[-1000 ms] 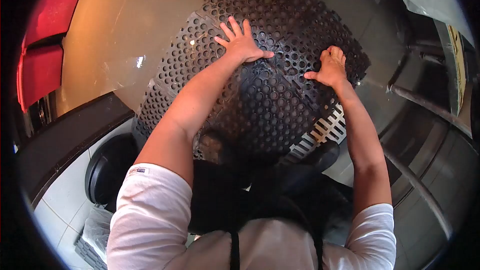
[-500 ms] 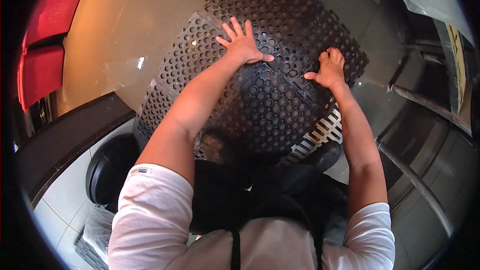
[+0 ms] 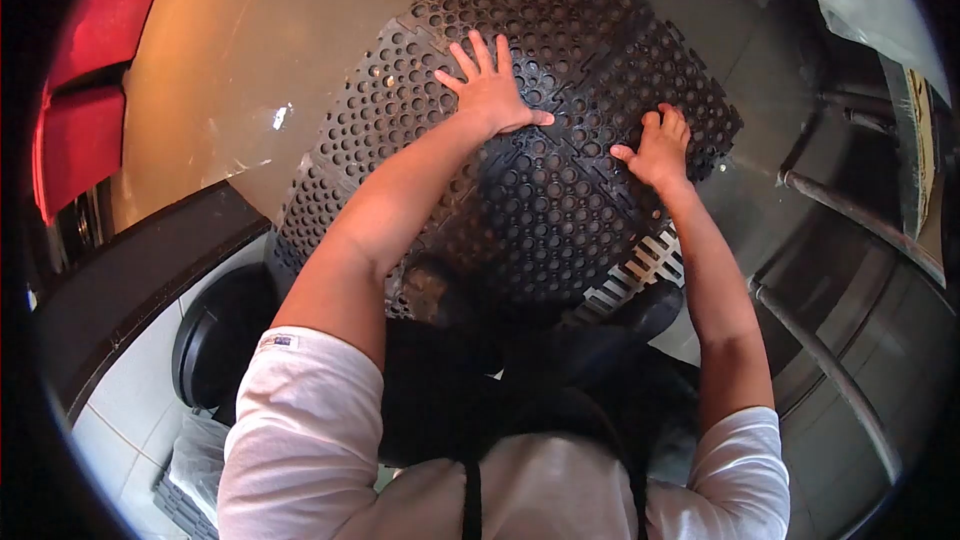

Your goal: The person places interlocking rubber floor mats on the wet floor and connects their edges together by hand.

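"Starting closest in?"

"At white sleeves [image 3: 305,405] and dark clothing [image 3: 560,380], with a dark shoe [image 3: 650,308] by the near edge of the black mat [image 3: 550,210]. To the left, a round black lid-like thing [image 3: 225,335], with a clear plastic bag [image 3: 200,455] just below."

"Along the mat's near right edge?"

"Pale slatted grating [image 3: 655,258], partly covered."

"And the mat itself?"

"Spread out below both hands, full of round holes, with toothed seams between sections."

"Right hand [image 3: 660,152]?"

"Over the mat, inward from the right corner. Thumb out, fingers bent but apart from the thumb; too hard to tell whether hooked into any hole."

"Left hand [image 3: 488,100]?"

"Palm down over the middle, toward the far edge. Fingers fanned wide, clamped on nothing."

"Farther out?"

"Beyond the right corner, metal bars [image 3: 860,208]. Off past the left side, a shiny brownish expanse [image 3: 240,50], then red things [image 3: 85,145] at the view's far left."
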